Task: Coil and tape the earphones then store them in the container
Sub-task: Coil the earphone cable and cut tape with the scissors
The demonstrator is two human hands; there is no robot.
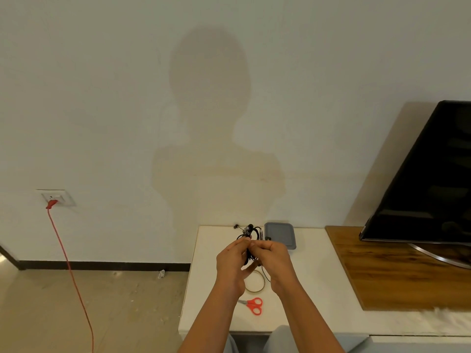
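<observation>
Black earphones (251,233) are bunched into a coil held above the white table (313,271). My left hand (232,263) grips the coil from the left and my right hand (274,261) pinches it from the right, fingertips almost meeting. One earbud (236,227) sticks out at the far side. A grey lidded container (280,235) lies flat just behind my right hand. A ring of clear tape (257,282) lies on the table under my hands, partly hidden by them.
Red-handled scissors (253,304) lie near the table's front edge. A dark TV screen (430,179) stands on a wooden board (397,271) at the right. A red cable (68,266) hangs from a wall socket (57,197) at the left, down to the floor.
</observation>
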